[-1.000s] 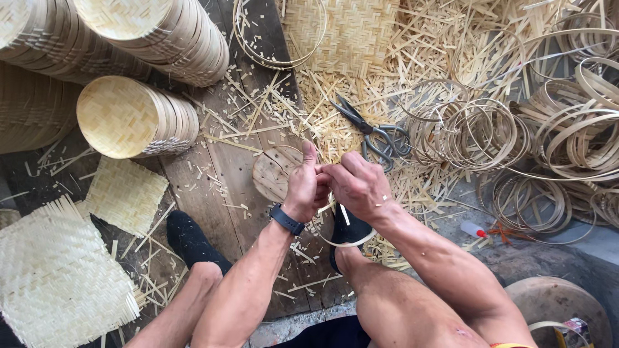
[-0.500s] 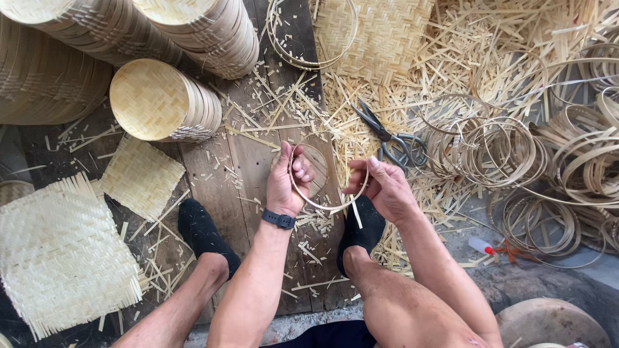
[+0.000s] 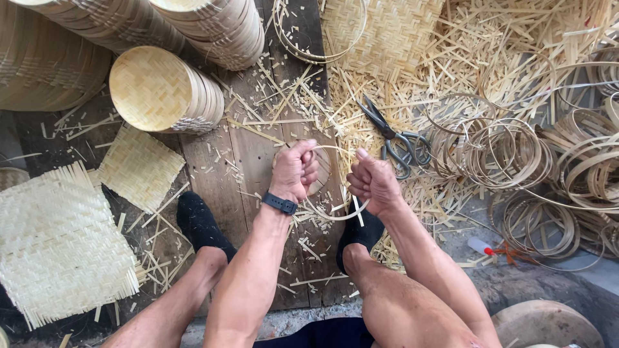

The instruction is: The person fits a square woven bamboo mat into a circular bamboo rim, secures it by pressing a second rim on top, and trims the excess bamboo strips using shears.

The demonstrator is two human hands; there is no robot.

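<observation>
Close in, above the black-socked feet, the left hand [image 3: 293, 171] and the right hand [image 3: 373, 180] each have their fingers clamped on a thin bamboo strip hoop [image 3: 332, 209], held over the wooden plank [image 3: 258, 161]. It looks like the hoop is being bent round, calling for a steady, even pull. Farther off lie scissors [image 3: 393, 135] and stacked woven baskets [image 3: 164, 90].

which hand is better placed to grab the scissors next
Right, probably. The scissors lie on the bamboo scraps just beyond the right hand, on that side. The left hand sits farther off; both grip the thin bamboo hoop, so one must let go.
</observation>
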